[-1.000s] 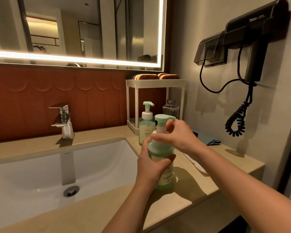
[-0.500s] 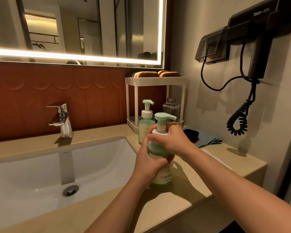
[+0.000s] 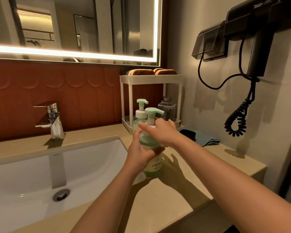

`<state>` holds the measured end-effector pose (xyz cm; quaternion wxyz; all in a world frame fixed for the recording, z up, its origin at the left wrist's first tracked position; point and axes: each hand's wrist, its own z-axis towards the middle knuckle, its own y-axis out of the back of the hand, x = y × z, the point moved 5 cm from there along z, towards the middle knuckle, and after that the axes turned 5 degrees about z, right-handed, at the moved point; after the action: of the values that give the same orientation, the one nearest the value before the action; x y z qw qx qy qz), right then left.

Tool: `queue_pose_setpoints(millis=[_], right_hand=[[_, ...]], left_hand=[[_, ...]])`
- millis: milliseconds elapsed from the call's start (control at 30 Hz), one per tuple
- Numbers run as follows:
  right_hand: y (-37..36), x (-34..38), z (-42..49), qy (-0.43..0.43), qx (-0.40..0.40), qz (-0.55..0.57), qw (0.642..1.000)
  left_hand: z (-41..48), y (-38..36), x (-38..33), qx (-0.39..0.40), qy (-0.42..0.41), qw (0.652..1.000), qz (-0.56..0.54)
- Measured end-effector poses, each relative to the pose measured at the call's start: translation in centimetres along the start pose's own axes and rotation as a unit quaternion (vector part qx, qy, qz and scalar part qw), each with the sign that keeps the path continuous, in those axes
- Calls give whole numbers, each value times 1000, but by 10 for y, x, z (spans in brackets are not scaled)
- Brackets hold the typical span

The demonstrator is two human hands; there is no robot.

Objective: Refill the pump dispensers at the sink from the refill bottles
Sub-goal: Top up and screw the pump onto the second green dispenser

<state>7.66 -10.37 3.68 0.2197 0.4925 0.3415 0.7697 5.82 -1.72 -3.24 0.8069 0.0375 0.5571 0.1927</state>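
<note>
Opening green plastic pump dispenser [image 3: 155, 165] just right of white sink [image 3: 91, 165].
Probably slick, weighty: body clasped in left hand [image 3: 138, 153], rigid neck gripped by right hand [image 3: 165, 132].

Bare left hand [image 3: 139, 153]: smooth back, slender, wrist narrow behind the fingers [image 3: 135, 138]. Bare right hand [image 3: 163, 133]: broad flat back, knuckles faintly ridged just behind the fingers, short rounded nail [image 3: 170, 121] at one fingertip. Bare left forearm [image 3: 111, 195]: uncovered from behind the fingers back to the frame's lower edge, smooth. Bare right forearm [image 3: 225, 169]: likewise uncovered, looming thick toward the lens. Warm yellowish light over both, undersides in shadow.
</note>
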Motion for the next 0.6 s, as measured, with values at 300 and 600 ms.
queue_pose_setpoints(millis=[300, 600], right_hand=[[-5, -33, 39, 24, 146, 181, 972], [48, -129, 60, -19, -167, 79, 983]], left_hand=[[40, 1, 21, -8, -5, 998, 60], [74, 4, 38, -7, -6, 997, 71]])
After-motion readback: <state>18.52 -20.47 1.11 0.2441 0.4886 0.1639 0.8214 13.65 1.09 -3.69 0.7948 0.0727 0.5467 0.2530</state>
